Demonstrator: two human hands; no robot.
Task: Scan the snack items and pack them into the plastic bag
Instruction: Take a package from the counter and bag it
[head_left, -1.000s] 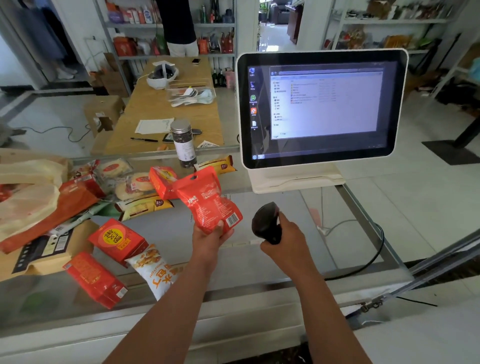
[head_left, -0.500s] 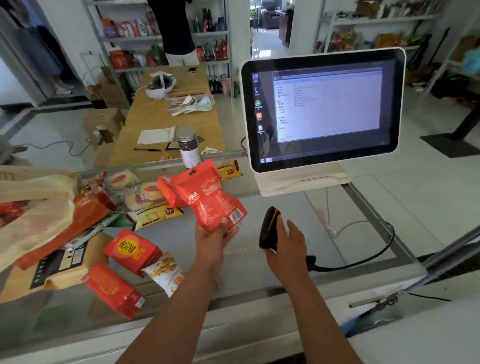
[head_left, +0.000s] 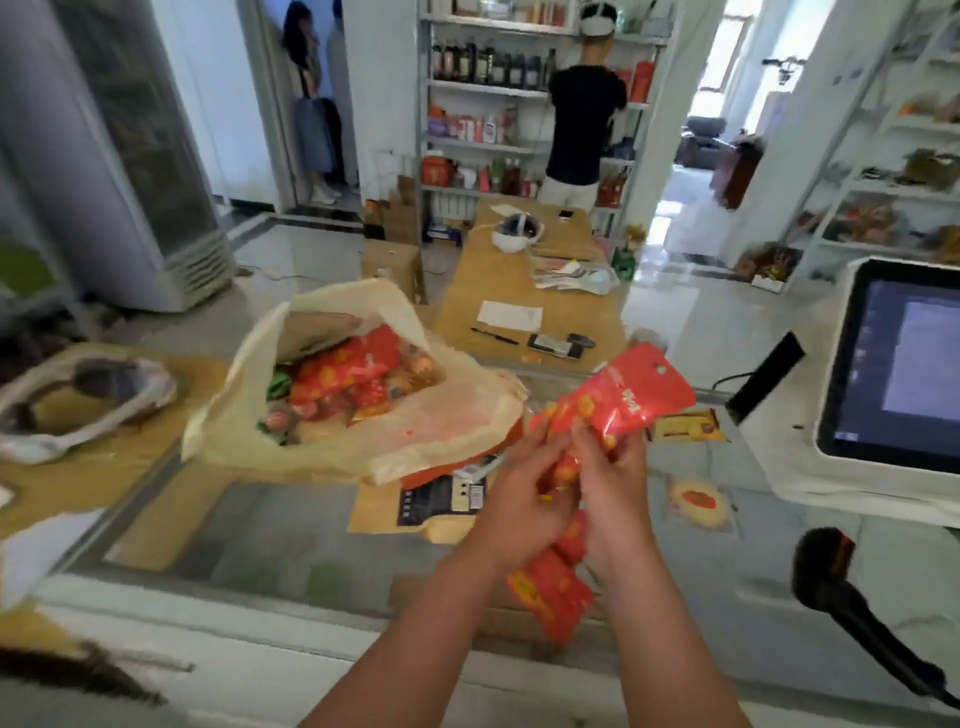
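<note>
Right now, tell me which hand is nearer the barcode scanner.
Right. The right hand grips the red snack pouch, with the barcode scanner lying apart to its right; the left hand, also gripping the pouch, is farther left.

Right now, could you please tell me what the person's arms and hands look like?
Both forearms are bare to the frame's edge: no sleeves show. The left hand and right hand wear no gloves; no watch, bracelet or ring is visible.
</note>
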